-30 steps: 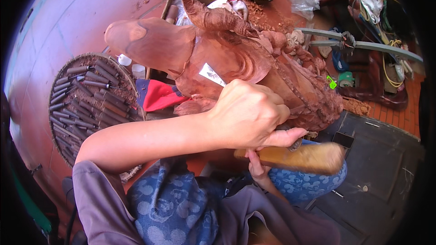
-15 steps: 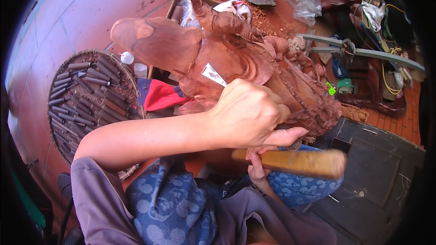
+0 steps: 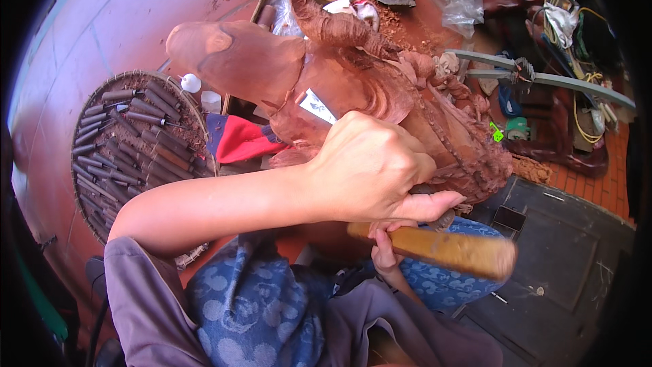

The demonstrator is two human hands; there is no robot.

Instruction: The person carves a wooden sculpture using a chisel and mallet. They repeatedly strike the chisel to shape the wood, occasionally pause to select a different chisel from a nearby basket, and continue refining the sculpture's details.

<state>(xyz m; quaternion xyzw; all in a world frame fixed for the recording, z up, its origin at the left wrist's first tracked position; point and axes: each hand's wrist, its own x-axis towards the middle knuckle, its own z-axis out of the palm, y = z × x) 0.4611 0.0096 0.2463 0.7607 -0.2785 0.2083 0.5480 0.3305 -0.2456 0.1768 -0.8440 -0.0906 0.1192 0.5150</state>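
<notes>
My left hand (image 3: 377,173) reaches across the front of a large reddish wood carving (image 3: 380,88). Its fingers are closed round a carving chisel (image 3: 445,219), of which only the handle end shows beside my thumb; the blade is hidden behind the hand. Below it, my right hand (image 3: 386,251) grips a yellowish wooden mallet (image 3: 441,250) near its narrow end. The mallet's broad end is blurred and points right, over my knee. A white paper slip (image 3: 316,106) lies on the carving just beyond my left hand.
On the left a round basket (image 3: 76,183) holds several dark-handled chisels. A red and blue cloth (image 3: 241,141) lies beside the carving. Grey metal bars (image 3: 543,78) and cords stand at the right, above a dark panel (image 3: 564,251) with a phone (image 3: 509,217) on it.
The mallet's broad end has tilted a little downward, toward my lap. My left hand keeps its hold on the chisel, almost unmoved. The carving has hardly shifted in view.
</notes>
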